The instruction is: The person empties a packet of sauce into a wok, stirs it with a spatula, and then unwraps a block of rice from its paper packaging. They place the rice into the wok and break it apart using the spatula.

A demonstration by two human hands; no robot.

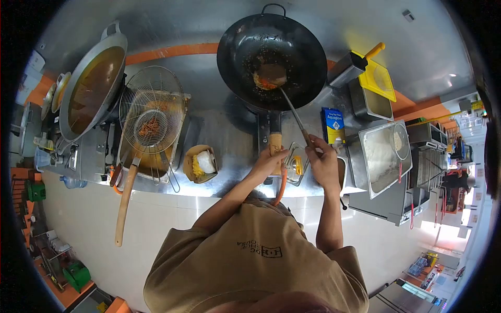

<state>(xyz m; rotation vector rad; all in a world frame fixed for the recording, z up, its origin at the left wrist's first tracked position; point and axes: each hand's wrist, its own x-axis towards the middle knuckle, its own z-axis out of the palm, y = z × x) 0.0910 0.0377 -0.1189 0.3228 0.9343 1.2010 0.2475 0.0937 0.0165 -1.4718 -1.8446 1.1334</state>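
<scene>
- In the head view, my left hand [269, 161] is wrapped round the wooden handle [275, 142] of the wok, fingers closed together on it.
- My right hand [323, 159] is clamped on a long-handled utensil [294, 112], its shaft slanting up and away from me into the wok.
- The wok [242, 52] sits straight ahead of me on the steel counter [227, 130] — dark inside, with a loop handle [273, 6] at its far rim.
- A small heap of orange-red and brown food [267, 83] lies in the bottom, right at the utensil's lower end; I can't make out the exact shape of that end.
- Just beside my left forearm, a brown paper tray [206, 180] holds yellow food [197, 168] and something white [207, 161].
- Further left, a wire strainer [151, 99] rests over a metal tray, its wooden handle jutting past the counter's edge; beyond it stands a wide pan [119, 43] of brown liquid.
- Right of the wok there's a blue box [334, 125] — and, beside that, a metal container [361, 156] with white contents.
</scene>
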